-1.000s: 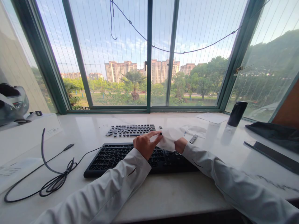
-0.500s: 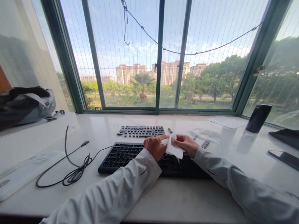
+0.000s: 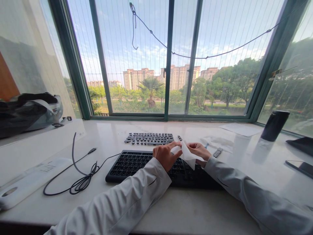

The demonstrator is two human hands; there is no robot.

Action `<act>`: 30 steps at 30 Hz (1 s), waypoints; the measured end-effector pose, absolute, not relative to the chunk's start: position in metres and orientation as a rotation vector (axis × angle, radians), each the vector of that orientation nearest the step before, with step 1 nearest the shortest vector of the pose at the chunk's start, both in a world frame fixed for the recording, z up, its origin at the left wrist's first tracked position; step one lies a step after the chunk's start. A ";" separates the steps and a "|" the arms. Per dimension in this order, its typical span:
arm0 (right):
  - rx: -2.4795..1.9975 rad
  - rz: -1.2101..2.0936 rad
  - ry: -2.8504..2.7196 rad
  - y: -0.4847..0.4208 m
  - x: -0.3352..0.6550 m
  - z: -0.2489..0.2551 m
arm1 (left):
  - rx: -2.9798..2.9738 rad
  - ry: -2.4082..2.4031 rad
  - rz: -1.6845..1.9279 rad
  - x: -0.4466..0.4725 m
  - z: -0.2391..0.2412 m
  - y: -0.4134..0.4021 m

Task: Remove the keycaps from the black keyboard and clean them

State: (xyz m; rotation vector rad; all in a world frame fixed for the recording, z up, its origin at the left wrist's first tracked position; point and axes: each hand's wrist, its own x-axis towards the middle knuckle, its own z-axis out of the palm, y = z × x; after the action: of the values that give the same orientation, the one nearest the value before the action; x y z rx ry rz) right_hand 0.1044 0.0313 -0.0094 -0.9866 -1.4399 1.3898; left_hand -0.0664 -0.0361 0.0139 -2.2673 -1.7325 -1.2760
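A white tissue (image 3: pixel 188 156) hangs between my two hands, above the right part of a black keyboard (image 3: pixel 132 164). My left hand (image 3: pixel 166 155) pinches it from the left with thumb and fingers. From the other side, my right hand (image 3: pixel 198 150) grips it too, and its fingertips are partly hidden by the tissue. The keyboard base lies flat, its key positions without caps on the visible left part; my forearms cover much of the rest. Behind it, loose black keycaps (image 3: pixel 149 138) are laid out in keyboard rows.
A coiled black cable (image 3: pixel 81 183) lies left of the keyboard. On the right are a small grey tool (image 3: pixel 217 152), a crumpled white tissue (image 3: pixel 221 143), a paper sheet (image 3: pixel 241 129), a black cylinder (image 3: pixel 275 125) and a phone (image 3: pixel 300 167). A helmet-like object (image 3: pixel 31 112) sits far left.
The tissue has shifted and turned between my fingers, and now spreads a little more to the right. The whole view has moved slightly. Both hands keep their hold.
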 end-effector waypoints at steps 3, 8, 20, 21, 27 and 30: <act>-0.993 1.289 -1.470 0.035 0.107 -0.010 | -2.252 -1.726 -1.284 -0.066 0.013 -0.035; -0.911 1.248 -1.594 0.034 0.109 -0.009 | -2.216 -1.722 -1.314 -0.067 0.012 -0.034; -0.860 1.370 -1.514 0.020 0.102 -0.002 | -2.296 -1.544 -1.408 -0.069 0.008 -0.030; -0.881 1.372 -1.531 0.020 0.101 -0.001 | -2.316 -1.522 -1.401 -0.069 0.007 -0.030; -0.941 1.293 -1.620 0.029 0.108 -0.002 | -2.312 -1.504 -1.371 -0.068 0.004 -0.029; -0.944 1.256 -1.610 0.031 0.110 -0.002 | -2.303 -1.527 -1.353 -0.067 0.004 -0.030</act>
State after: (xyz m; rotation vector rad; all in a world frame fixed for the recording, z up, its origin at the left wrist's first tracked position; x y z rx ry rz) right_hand 0.1096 0.0309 -0.0018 -0.9438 -1.6102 1.2558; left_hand -0.0674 -0.0296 0.0036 -2.3025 -1.5274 -1.3535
